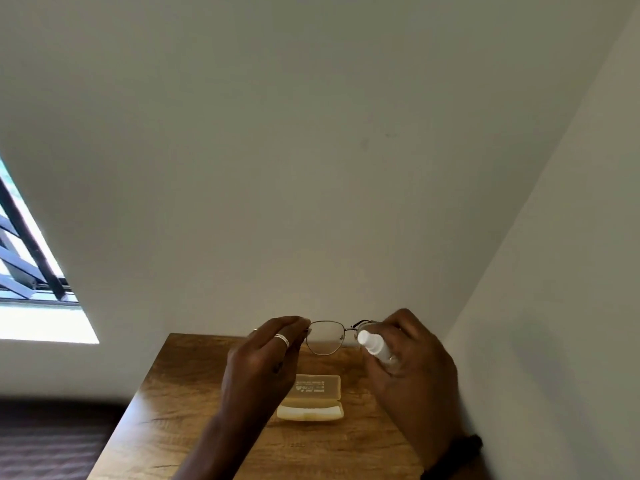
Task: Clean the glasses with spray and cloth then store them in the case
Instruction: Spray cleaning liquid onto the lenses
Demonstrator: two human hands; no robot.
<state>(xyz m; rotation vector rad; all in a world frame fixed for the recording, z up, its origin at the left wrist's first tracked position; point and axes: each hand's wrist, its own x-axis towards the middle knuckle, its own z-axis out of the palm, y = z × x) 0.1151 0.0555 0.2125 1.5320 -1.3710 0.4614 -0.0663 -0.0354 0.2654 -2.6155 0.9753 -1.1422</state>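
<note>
Head view: both hands are up over the table
Glasses: in the air between the hands, above the open case
Left hand: fingertips pinch the glasses' left end
Right hand: fingers curled round the spray, white top just beside the glasses' right end

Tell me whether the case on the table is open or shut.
Open: the case lies with its lid hinged back, printed inner face showing, and both halves side by side on the table.

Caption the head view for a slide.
Left hand holds wire-rimmed glasses above a wooden table while the right hand grips a spray bottle beside them; open case lies below.
</note>
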